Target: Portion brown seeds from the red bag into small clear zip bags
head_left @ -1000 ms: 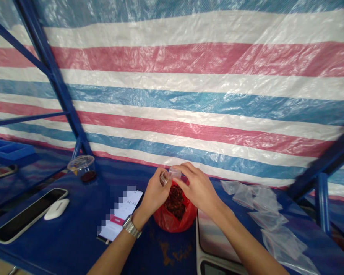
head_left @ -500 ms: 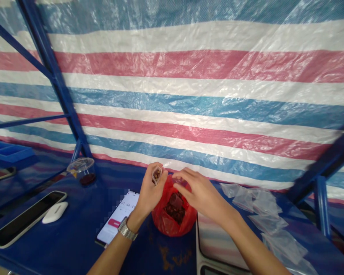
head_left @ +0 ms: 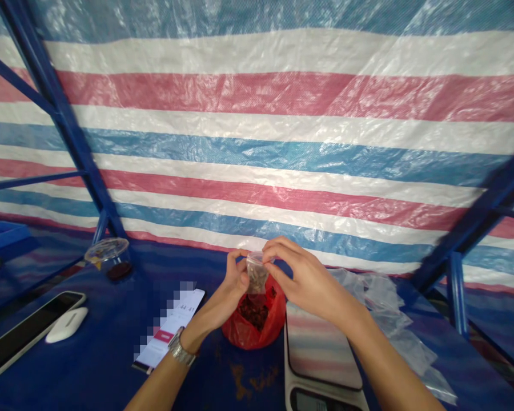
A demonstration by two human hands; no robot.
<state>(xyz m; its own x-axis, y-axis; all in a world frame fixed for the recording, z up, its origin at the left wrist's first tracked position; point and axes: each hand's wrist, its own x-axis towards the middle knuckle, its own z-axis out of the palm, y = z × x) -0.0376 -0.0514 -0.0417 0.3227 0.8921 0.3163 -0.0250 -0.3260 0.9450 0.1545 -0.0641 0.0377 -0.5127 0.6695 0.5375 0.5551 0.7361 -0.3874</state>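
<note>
A small, clear plastic zip bag [head_left: 257, 272], filled with brownish bits [head_left: 256, 281], is being held upright above a crinkled, glossy red plastic bag [head_left: 249, 338] of coarse dark flakes [head_left: 252, 314]. Its left edge is being pinched by the left hand [head_left: 234, 278], its top right corner by the right hand [head_left: 302, 275], each grip being closed on it. Apparently its mouth [head_left: 255, 256] is being worked; even pressure there seems to be called for. A flat, glossy-topped scale [head_left: 325, 351] is being carried by the smooth blue tabletop [head_left: 105, 351].
</note>
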